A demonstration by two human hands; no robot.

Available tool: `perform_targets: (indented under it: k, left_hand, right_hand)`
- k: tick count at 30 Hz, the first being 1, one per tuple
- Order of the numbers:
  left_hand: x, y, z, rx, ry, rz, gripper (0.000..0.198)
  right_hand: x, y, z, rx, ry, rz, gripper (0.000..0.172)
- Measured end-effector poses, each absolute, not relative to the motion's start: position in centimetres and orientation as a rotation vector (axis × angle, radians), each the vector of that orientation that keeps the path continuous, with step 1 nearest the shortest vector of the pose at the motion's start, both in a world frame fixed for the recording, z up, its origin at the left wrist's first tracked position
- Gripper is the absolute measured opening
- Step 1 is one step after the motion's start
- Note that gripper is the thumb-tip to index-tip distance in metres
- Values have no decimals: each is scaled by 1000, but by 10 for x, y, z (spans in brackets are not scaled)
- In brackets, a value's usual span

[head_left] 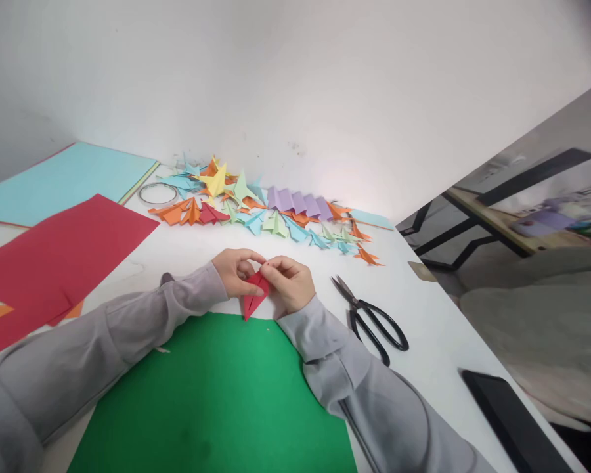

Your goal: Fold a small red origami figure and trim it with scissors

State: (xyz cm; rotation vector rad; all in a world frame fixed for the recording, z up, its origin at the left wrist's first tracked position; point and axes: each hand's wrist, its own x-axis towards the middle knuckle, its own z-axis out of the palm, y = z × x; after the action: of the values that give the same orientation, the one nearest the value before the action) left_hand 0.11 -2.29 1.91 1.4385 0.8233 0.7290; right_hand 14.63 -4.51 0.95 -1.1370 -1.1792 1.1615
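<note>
the upper part of the red folded paper [254, 297] is buried between my fingertips, so i only see its lower tip. it points toward me and just overlaps the far edge of the green sheet [217, 401]. that green sheet is cut off by the near edge of the view and partly covered by both grey sleeves. the red sheet [54, 263] on the left runs out of frame, and so does the light blue sheet [69, 177] beyond it. a sliver of orange paper [73, 310] peeks from under the red one. the black flat object [512, 420] at the near right is cropped, and i cannot tell what it is. the heap of folded paper pieces [246, 210] along the far wall is too tangled to count.

i count one pair of black scissors [372, 318], one tape roll [157, 193], one purple pleated strip [298, 200] in the heap and three large sheets.

the red folded paper is small, narrow and sharply creased, and the same red as the big sheet. it sits mid-table over the white table [438, 315], between my two hands. my left hand [236, 270] pinches its left side. my right hand [290, 282] pinches its top from the right, so both are closed on it. the scissors lie just right of my right hand.
</note>
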Motion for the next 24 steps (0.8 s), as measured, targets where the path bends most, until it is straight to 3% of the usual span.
perform_targets:
  k: [10,24]
  left_hand:
    - [2,-24,16,1513,815,731,44]
    - [1,-24,17,1473,806,725,56]
  right_hand:
    - [148,-45,5,-1151,-1290,1110,42]
    - [150,-45,7,-1170,-1317,952,44]
